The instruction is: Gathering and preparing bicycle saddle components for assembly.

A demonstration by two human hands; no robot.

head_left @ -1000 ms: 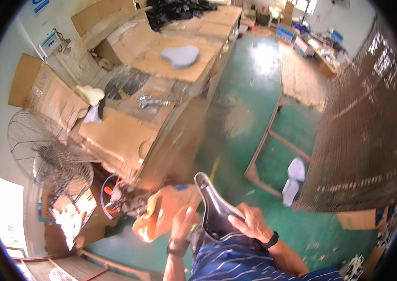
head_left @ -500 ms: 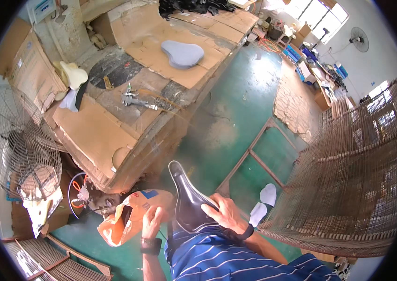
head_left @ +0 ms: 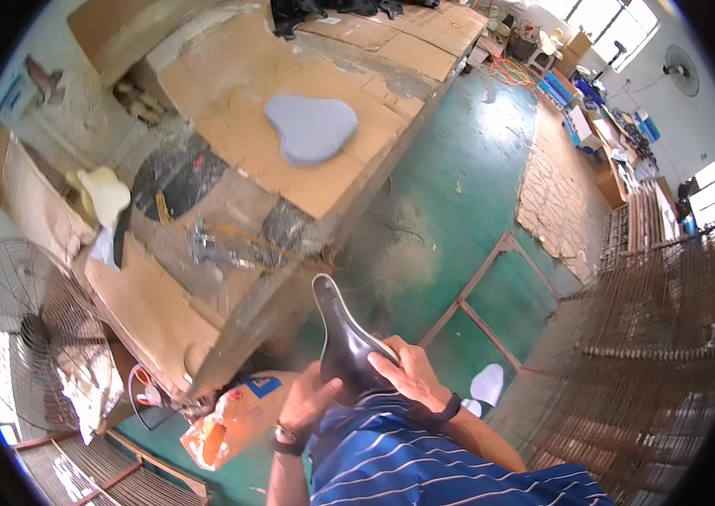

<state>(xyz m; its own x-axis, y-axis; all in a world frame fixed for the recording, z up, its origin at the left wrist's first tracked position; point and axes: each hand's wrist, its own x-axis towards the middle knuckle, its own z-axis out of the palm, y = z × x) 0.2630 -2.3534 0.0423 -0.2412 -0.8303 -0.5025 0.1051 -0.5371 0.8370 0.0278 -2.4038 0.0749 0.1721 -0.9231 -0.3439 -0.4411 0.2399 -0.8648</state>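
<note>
A glossy black bicycle saddle with a pale rim lies against my blue striped shirt, its narrow nose pointing away from me. My right hand grips the wide end's right edge, thumb on the black face and fingers mostly hidden behind. On the opposite edge, my left hand holds the saddle with its thumb at the rim; its other fingers are partly hidden. An open orange bag sits just left of that hand. Ahead on the cardboard-covered bench rests a grey saddle-shaped pad.
A metal spray gun with a hose lies on the bench. At left stands a wire fan. Stacked wire racks fill the right side, beside a metal frame on the green floor and a white pad.
My left hand has moved right, from beside the orange bag onto the saddle's left edge. The saddle has tipped slightly in my right hand. The whole view has shifted.
</note>
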